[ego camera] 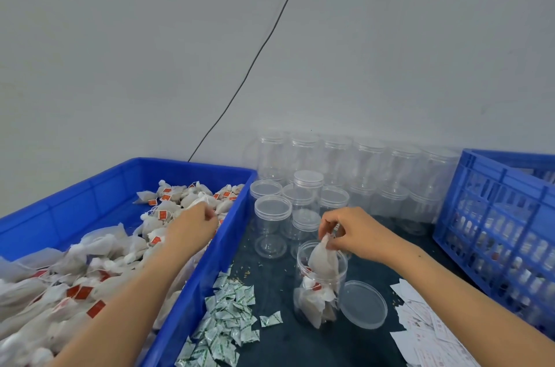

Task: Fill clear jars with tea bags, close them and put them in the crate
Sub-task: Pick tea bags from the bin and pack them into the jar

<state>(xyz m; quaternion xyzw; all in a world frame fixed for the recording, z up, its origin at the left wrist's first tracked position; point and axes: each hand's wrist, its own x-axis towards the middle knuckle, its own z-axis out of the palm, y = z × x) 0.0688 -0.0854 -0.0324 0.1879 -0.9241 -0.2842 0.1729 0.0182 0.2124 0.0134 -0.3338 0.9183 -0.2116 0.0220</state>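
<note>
Open jar (pixel 320 285), lower centre, is taking a tea bag (pixel 322 258) pinched by right hand (pixel 351 231). Left hand (pixel 195 224) is curling onto bags in the bin (pixel 210 270), grip unclear. Risk: bag snagging the rim, tipping the jar.

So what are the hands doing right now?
Left hand: in the blue bin, grip cannot be told.
Right hand: pinching a tea bag over the open jar.

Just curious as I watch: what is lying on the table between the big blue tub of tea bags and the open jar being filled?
The head view shows a heap of small green-and-white sachets on the dark table.
</note>
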